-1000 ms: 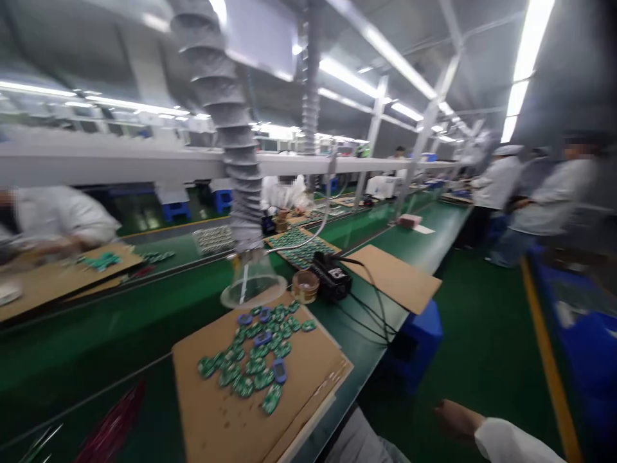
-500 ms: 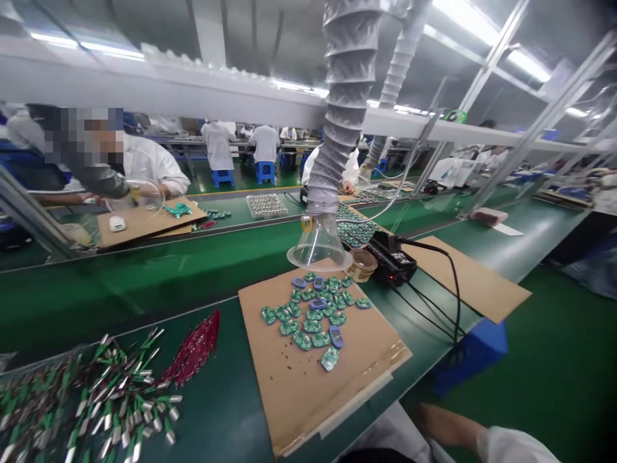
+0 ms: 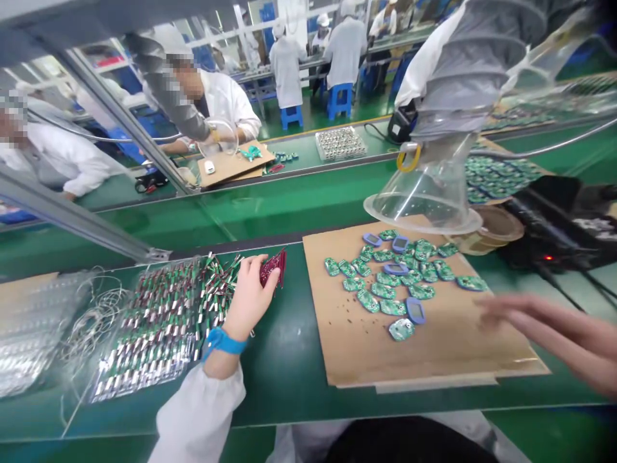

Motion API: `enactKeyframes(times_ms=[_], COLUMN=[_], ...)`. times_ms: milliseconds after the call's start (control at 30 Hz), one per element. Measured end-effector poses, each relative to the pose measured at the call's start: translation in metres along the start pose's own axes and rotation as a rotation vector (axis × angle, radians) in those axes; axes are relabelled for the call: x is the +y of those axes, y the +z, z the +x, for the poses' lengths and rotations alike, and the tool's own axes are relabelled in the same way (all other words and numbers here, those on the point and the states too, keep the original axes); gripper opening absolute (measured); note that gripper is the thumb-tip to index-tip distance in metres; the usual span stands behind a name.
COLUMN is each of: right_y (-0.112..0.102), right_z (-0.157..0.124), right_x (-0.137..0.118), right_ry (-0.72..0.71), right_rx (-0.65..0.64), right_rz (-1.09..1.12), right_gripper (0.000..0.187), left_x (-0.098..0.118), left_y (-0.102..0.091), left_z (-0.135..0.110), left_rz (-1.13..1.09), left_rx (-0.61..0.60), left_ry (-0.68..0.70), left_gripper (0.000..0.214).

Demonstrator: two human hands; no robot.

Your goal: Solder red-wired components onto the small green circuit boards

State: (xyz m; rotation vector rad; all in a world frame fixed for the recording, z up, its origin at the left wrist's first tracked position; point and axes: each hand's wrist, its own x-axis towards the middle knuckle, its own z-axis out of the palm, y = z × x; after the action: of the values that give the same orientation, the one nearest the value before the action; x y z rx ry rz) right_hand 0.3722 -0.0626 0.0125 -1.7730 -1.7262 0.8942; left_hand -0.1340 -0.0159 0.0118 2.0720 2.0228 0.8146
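Note:
My left hand [image 3: 253, 286], with a blue wristband [image 3: 225, 341], is closed around a bundle of dark red wires [image 3: 274, 269] on the green bench. Its thumb lies on the near side of the bundle, and its fingertips are partly hidden. Beside it lie loose green wires with silver metal ends [image 3: 216, 283]. My right hand [image 3: 540, 325] is blurred over the right edge of a cardboard sheet [image 3: 434, 354], fingers stretched out and nothing visible in them. Several green circuit boards [image 3: 383, 290] and blue-framed pieces [image 3: 415, 310] are spread on that cardboard.
A clear fume hood [image 3: 424, 199] hangs over the cardboard's back edge. A black device with a red light [image 3: 549, 244] and cables stands at right. Left are a plastic tray of wired parts [image 3: 154, 321] and tangled white wire [image 3: 99, 308]. A co-worker [image 3: 222, 96] sits across the bench.
The view has swung left and down. My left hand has come into view on the red wires. My right hand has risen from beside the bench to over the cardboard.

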Motion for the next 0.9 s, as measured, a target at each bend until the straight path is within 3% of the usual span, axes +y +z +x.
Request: enactKeyframes(times_ms=[67,133,233,333,467,767,900], right_y=[-0.010,-0.003,0.031,0.071,0.095,0.096,0.094], right_z=[0.057,0.105,0.156,0.187,0.201,0.209,0.208], right_x=[-0.025,-0.048,-0.074,-0.086,-0.079,-0.061,-0.063], right_ry=[-0.268,-0.490,-0.645,-0.714,-0.717,-0.811,-0.889], right_rx=[-0.035,-0.091,-0.136,-0.148,-0.125,-0.083,-0.036], right_rz=[-0.189,-0.227,-0.299,-0.408,-0.455,-0.323,-0.303], right_gripper=[0.036,0.031,0.035,0.047,0.036,0.037,0.023], left_x=[-0.004,-0.010,-0.016,-0.016,-0.012,-0.019,-0.018], left_y=[0.016,0.031,0.047,0.059,0.067,0.063,0.059], left_z=[0.010,0.019,0.028,0.030,0.030,0.029,0.030], left_rz=[0.082,0.155,0.186,0.203,0.219,0.048,0.007], left_rx=[0.019,0.040,0.041,-0.005,0.011,-0.015,0.032], left_ry=[-0.041,-0.068,-0.126,-0.145,-0.099,0.020,0.031], left_gripper=[0.046,0.048,0.047,0.046,0.052,0.036,0.029])
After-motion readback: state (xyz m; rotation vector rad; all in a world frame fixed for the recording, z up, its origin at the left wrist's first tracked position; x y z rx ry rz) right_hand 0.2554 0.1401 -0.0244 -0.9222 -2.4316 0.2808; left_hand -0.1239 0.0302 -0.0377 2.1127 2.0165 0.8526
